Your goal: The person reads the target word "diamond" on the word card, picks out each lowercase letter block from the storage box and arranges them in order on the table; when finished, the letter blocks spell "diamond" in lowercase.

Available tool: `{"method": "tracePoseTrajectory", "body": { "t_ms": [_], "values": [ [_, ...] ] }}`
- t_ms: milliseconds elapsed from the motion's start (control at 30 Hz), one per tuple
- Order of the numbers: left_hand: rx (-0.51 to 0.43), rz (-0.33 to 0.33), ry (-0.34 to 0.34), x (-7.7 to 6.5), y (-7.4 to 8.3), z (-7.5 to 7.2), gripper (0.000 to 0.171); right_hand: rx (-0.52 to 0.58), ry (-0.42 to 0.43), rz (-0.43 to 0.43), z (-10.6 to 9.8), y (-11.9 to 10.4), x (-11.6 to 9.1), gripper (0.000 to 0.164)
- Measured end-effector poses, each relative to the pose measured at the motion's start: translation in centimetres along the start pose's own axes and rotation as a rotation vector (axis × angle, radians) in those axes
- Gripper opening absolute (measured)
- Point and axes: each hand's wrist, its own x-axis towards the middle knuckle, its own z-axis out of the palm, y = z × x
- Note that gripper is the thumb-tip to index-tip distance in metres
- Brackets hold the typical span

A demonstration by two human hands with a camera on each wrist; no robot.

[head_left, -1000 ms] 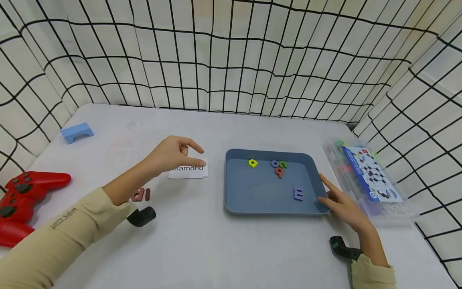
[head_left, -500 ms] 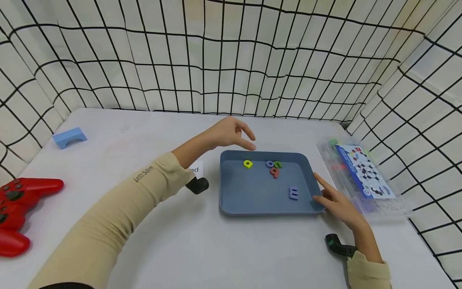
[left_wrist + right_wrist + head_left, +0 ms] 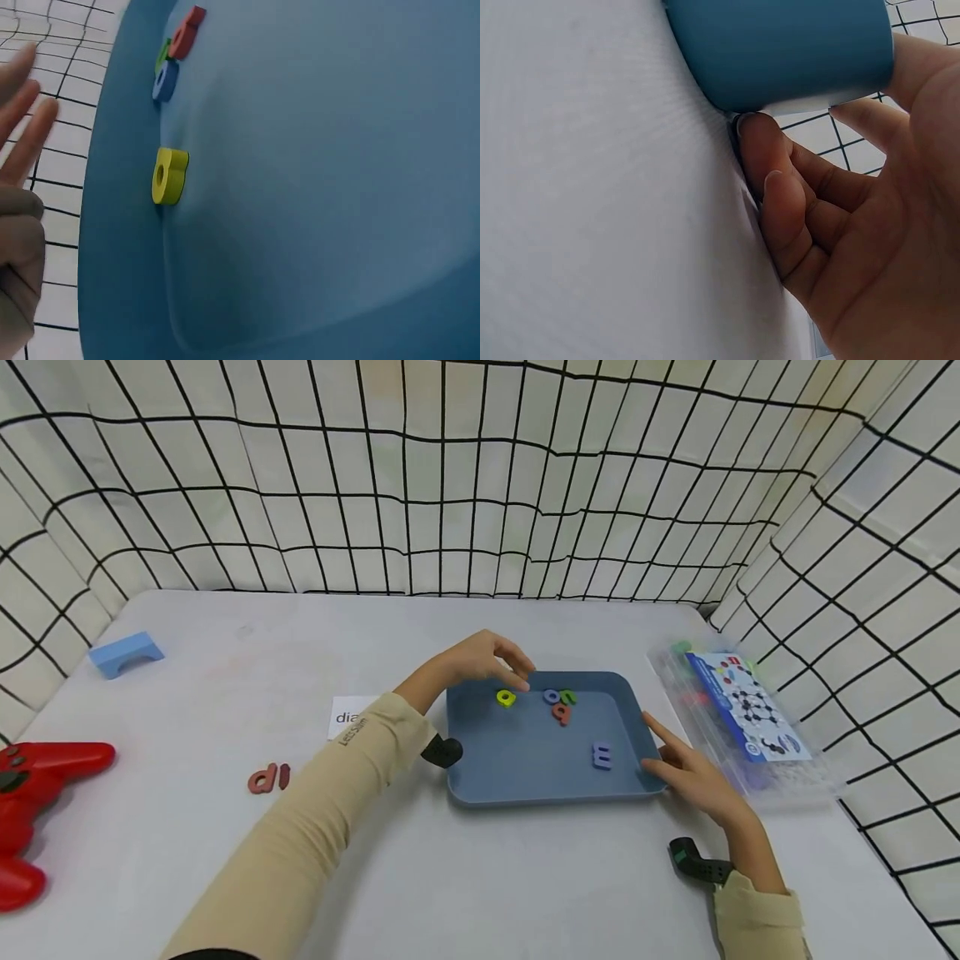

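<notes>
My left hand [image 3: 480, 658] hovers over the far left part of the blue-grey tray [image 3: 517, 768], thumb and fingers apart with nothing between them. Just below it lies a yellow letter [image 3: 171, 177]. Beside that, in the tray, are a round violet letter [image 3: 551, 697], a green letter [image 3: 568, 697] and an orange-red letter [image 3: 561, 714]. A violet m-shaped letter [image 3: 602, 756] sits nearer the right side. My right hand [image 3: 693, 777] holds the tray's right edge, its thumb at the rim; in the right wrist view, curled fingers [image 3: 784, 210] rest low beside the tray's outer wall.
Left of the tray lie a partly covered word card [image 3: 345, 714] and two reddish letters [image 3: 262, 779]. A red game controller [image 3: 52, 802] and a blue block [image 3: 126, 653] are farther left. A clear box [image 3: 787, 781] with a booklet [image 3: 750, 706] stands right. Black netting surrounds the table.
My left hand has moved right from near the word card to above the tray's far left side, lowering slightly at the end. My right hand stays at the tray's edge.
</notes>
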Motion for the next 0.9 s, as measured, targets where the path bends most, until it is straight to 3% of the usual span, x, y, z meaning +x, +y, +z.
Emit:
{"method": "tracePoseTrajectory", "body": {
  "t_ms": [167,400,700,900],
  "values": [
    [0.088,-0.033,-0.016,-0.1,-0.8,0.0,0.037,-0.007,-0.001,0.008,-0.1,0.0,0.3,0.069],
    [0.141,-0.043,-0.016,0.2,-1.7,0.5,0.038,-0.01,0.001,0.017,0.0,0.4,0.4,0.069],
    [0.262,-0.012,0.03,0.4,-2.3,1.1,0.043,-0.033,-0.004,0.001,0.1,0.3,0.6,0.067],
    [0.386,-0.041,0.058,0.5,-2.5,1.6,0.04,-0.017,0.002,0.017,0.0,0.4,0.4,0.069]
  ]
}}
